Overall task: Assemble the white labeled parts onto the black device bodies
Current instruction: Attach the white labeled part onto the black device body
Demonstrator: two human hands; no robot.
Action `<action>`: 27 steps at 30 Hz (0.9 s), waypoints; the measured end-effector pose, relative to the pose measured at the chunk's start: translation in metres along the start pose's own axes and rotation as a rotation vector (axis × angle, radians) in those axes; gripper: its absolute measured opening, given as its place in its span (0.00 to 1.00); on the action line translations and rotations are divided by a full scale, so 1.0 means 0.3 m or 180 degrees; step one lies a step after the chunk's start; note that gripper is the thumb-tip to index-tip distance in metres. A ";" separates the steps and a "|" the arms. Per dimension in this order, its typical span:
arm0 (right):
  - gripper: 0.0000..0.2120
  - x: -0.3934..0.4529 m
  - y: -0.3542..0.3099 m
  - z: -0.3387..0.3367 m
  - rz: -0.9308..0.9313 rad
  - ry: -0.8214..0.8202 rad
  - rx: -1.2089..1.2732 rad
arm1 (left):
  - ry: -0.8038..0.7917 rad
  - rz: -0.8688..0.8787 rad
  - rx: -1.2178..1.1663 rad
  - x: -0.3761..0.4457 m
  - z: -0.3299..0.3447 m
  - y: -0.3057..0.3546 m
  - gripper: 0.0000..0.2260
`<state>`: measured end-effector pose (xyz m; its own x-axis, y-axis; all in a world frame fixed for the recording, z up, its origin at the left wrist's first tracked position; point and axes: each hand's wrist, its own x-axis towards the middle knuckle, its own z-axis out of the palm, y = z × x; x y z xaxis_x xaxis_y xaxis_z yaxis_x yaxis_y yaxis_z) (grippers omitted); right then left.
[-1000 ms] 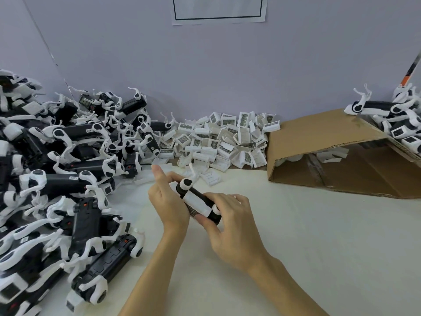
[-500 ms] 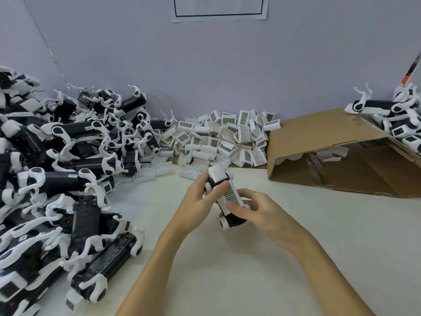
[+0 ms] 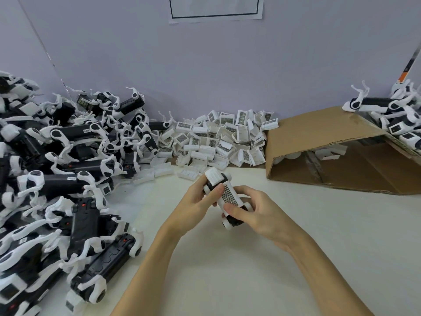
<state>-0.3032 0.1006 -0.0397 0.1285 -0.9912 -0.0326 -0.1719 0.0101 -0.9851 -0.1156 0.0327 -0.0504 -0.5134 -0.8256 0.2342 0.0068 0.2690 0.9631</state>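
Body (image 3: 235,218) held above table, between both hands, labeled part (image 3: 229,194) on top. Left hand (image 3: 196,201) grips far end, thumb on part; right hand (image 3: 257,213) grips near end. Likely light, rigid plastic, smooth; thin white legs probably fragile. Hold by black sides.

Assembly workshop: heaped device bodies (image 3: 68,174), labeled parts (image 3: 218,142).
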 end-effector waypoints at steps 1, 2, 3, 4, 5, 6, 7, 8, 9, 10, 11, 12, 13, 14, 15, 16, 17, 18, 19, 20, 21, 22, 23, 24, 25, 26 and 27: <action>0.21 -0.001 -0.001 -0.004 0.0054 -0.0100 0.0012 | 0.0066 0.0030 0.0058 0.002 0.003 0.000 0.16; 0.22 -0.002 -0.002 -0.007 0.0126 -0.0209 0.0014 | 0.0133 0.0053 0.0113 0.004 0.005 -0.002 0.15; 0.23 -0.004 -0.001 -0.010 0.0197 -0.0298 0.0033 | 0.0187 0.0065 0.0142 0.006 0.008 -0.004 0.14; 0.24 -0.005 0.000 -0.011 0.0236 -0.0373 0.0099 | 0.0224 0.0086 0.0179 0.005 0.011 -0.006 0.13; 0.25 -0.006 0.003 -0.009 0.0225 -0.0465 0.0202 | 0.0248 0.0120 0.0237 0.002 0.014 -0.007 0.12; 0.25 -0.006 0.005 -0.005 0.0179 -0.0578 0.0305 | 0.0257 0.0158 0.0311 -0.001 0.015 -0.007 0.11; 0.25 -0.006 0.006 0.000 0.0136 -0.0688 0.0379 | 0.0264 0.0194 0.0382 -0.004 0.017 -0.006 0.10; 0.25 -0.007 0.006 0.004 0.0113 -0.0756 0.0423 | 0.0287 0.0222 0.0431 -0.005 0.018 -0.003 0.09; 0.24 -0.008 0.004 0.008 0.0101 -0.0766 0.0448 | 0.0316 0.0237 0.0435 -0.005 0.020 -0.002 0.09; 0.23 -0.007 0.002 0.014 0.0088 -0.0724 0.0467 | 0.0339 0.0237 0.0397 -0.004 0.020 -0.003 0.09; 0.22 -0.007 0.000 0.023 0.0074 -0.0642 0.0480 | 0.0351 0.0225 0.0348 -0.003 0.019 -0.003 0.10; 0.21 -0.007 -0.003 0.034 0.0062 -0.0535 0.0464 | 0.0353 0.0205 0.0301 -0.001 0.018 -0.003 0.11; 0.20 -0.006 -0.005 0.045 0.0053 -0.0415 0.0415 | 0.0354 0.0184 0.0252 0.000 0.015 -0.002 0.12; 0.19 -0.005 -0.006 0.054 0.0040 -0.0293 0.0370 | 0.0357 0.0162 0.0205 0.001 0.012 -0.002 0.12; 0.19 -0.003 -0.006 0.062 0.0021 -0.0182 0.0347 | 0.0363 0.0140 0.0169 0.001 0.009 -0.002 0.13; 0.18 -0.002 -0.006 0.072 -0.0007 -0.0096 0.0339 | 0.0369 0.0123 0.0146 0.000 0.006 0.000 0.13; 0.18 -0.002 -0.006 0.082 -0.0042 -0.0044 0.0322 | 0.0376 0.0118 0.0132 -0.001 0.002 0.002 0.13; 0.18 -0.001 -0.006 0.091 -0.0073 -0.0011 0.0285 | 0.0383 0.0130 0.0131 -0.001 -0.002 0.004 0.13; 0.18 0.000 -0.005 0.096 -0.0087 0.0012 0.0240 | 0.0390 0.0152 0.0131 -0.001 -0.006 0.003 0.13; 0.18 0.001 -0.006 0.093 -0.0092 0.0020 0.0199 | 0.0400 0.0176 0.0130 -0.002 -0.007 0.003 0.13; 0.18 0.002 -0.005 0.081 -0.0082 -0.0017 0.0185 | 0.0404 0.0190 0.0145 -0.002 -0.004 0.002 0.13; 0.19 0.003 -0.004 0.063 -0.0051 -0.0127 0.0179 | 0.0407 0.0197 0.0182 -0.002 0.002 0.002 0.13; 0.20 0.004 -0.003 0.039 -0.0006 -0.0279 0.0145 | 0.0410 0.0202 0.0222 0.000 0.012 0.000 0.13; 0.21 0.002 -0.001 0.018 0.0018 -0.0397 0.0107 | 0.0421 0.0203 0.0243 0.002 0.025 -0.003 0.11; 0.21 0.001 0.002 0.004 -0.0008 -0.0447 0.0130 | 0.0449 0.0194 0.0229 0.005 0.037 -0.004 0.09; 0.21 0.002 0.007 0.000 -0.0064 -0.0431 0.0226 | 0.0484 0.0171 0.0202 0.009 0.044 -0.004 0.08; 0.19 0.003 0.013 0.000 -0.0119 -0.0379 0.0318 | 0.0544 0.0164 0.0197 0.012 0.046 -0.006 0.08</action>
<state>-0.3038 0.0997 -0.0437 0.2489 -0.9685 -0.0096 -0.0676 -0.0075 -0.9977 -0.1294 0.0361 -0.0531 -0.3605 -0.8807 0.3073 -0.0262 0.3389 0.9405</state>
